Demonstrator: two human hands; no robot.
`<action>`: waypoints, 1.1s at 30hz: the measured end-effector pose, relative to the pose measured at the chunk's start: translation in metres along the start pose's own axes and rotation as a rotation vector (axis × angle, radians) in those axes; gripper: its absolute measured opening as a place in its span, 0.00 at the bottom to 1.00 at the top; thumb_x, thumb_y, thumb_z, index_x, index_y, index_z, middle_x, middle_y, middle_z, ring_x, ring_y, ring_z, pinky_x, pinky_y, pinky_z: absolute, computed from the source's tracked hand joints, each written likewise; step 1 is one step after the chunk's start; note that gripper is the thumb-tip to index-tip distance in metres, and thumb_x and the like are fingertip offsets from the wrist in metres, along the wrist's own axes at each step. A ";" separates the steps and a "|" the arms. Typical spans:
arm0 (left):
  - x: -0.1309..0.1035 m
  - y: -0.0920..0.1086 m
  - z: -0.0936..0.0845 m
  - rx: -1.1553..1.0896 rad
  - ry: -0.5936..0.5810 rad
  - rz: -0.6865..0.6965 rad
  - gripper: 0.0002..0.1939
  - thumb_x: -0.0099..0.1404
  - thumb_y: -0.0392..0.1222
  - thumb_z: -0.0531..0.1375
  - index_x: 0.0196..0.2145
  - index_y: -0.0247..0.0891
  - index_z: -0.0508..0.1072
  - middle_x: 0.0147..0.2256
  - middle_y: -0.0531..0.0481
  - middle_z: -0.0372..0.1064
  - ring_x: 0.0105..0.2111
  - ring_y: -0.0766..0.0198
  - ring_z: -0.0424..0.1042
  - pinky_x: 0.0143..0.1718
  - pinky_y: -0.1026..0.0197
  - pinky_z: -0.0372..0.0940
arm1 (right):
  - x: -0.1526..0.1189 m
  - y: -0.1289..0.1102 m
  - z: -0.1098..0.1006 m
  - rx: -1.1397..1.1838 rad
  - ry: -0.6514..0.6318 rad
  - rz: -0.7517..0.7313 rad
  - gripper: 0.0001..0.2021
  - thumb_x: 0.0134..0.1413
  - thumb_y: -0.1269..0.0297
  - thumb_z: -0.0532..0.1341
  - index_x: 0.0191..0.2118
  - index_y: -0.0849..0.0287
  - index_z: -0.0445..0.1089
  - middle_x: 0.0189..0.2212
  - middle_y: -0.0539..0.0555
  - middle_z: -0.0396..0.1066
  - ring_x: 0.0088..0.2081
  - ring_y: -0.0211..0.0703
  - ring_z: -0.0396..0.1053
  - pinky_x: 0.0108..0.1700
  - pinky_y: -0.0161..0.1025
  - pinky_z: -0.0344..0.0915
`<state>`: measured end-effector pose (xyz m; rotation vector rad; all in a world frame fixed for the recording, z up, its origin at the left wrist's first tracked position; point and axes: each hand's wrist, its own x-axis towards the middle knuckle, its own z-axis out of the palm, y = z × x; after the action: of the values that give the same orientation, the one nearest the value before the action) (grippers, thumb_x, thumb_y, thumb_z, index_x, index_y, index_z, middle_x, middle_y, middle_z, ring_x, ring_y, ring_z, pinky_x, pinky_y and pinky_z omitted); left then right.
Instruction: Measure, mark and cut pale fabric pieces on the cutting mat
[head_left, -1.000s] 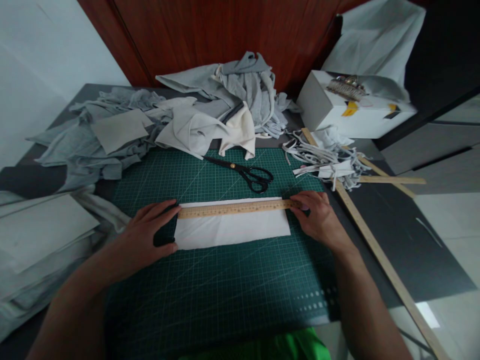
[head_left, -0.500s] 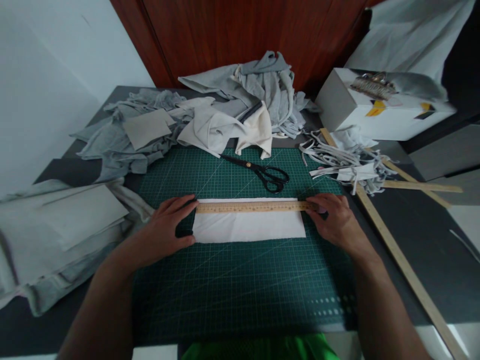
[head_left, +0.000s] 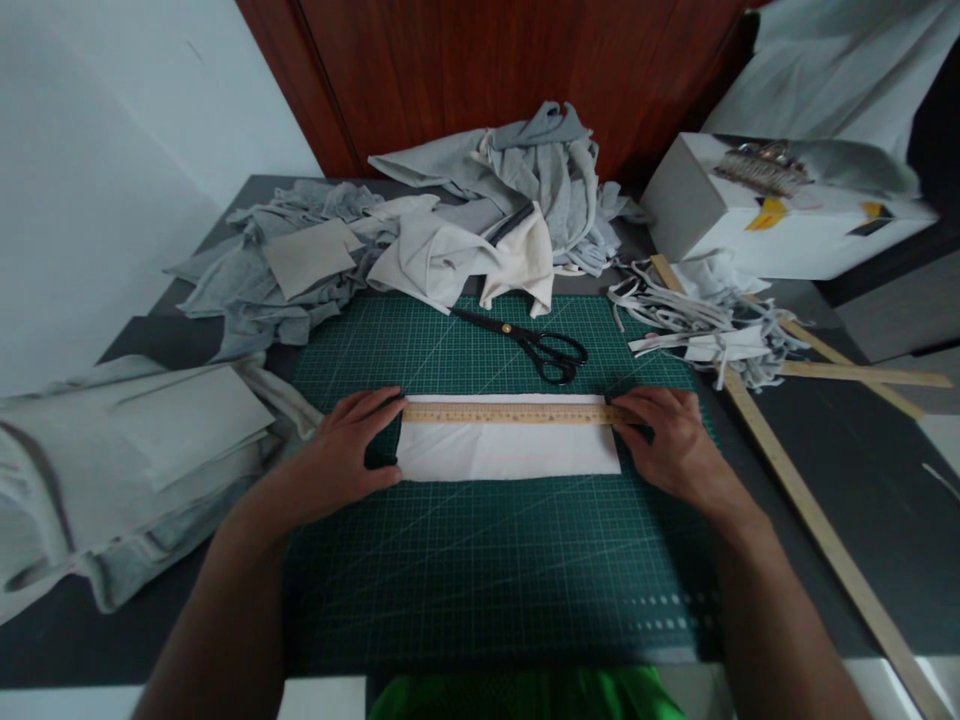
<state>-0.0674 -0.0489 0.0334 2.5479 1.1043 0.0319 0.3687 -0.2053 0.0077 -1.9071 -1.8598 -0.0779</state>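
Note:
A white rectangle of cloth [head_left: 510, 452] lies flat on the green cutting mat [head_left: 487, 570]. Along its upper edge rests a wooden ruler [head_left: 502, 413]. My left hand [head_left: 352, 445] is spread at the left end, fingertips at the ruler's end and thumb at the cloth's lower left corner. At the other end, my right hand [head_left: 664, 435] pinches the ruler between thumb and fingers, over the cloth's right edge. Black scissors [head_left: 525, 338] lie on the mat above the cloth, their blades pointing left.
Grey and white fabric scraps [head_left: 450, 240] are heaped along the back. Folded cloth [head_left: 172, 440] lies at the left. To the right are a bundle of strips [head_left: 705, 320], long wooden sticks [head_left: 817, 520] and a white box [head_left: 772, 215].
The whole view has shifted slightly, so things appear a little further right. Both hands keep their places at the ruler and cloth.

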 end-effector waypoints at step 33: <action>0.044 0.116 0.033 -1.395 0.332 -0.211 0.42 0.54 0.38 0.71 0.65 0.35 0.64 0.33 0.53 0.77 0.29 0.65 0.75 0.30 0.63 0.71 | -0.007 -0.158 -0.004 0.832 -0.571 0.269 0.08 0.63 0.62 0.62 0.37 0.58 0.78 0.28 0.51 0.76 0.29 0.41 0.71 0.33 0.39 0.67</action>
<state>0.0494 -0.1013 0.0363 1.1807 0.9082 0.8562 0.2181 -0.2182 0.0544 -1.6026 -1.5243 1.2345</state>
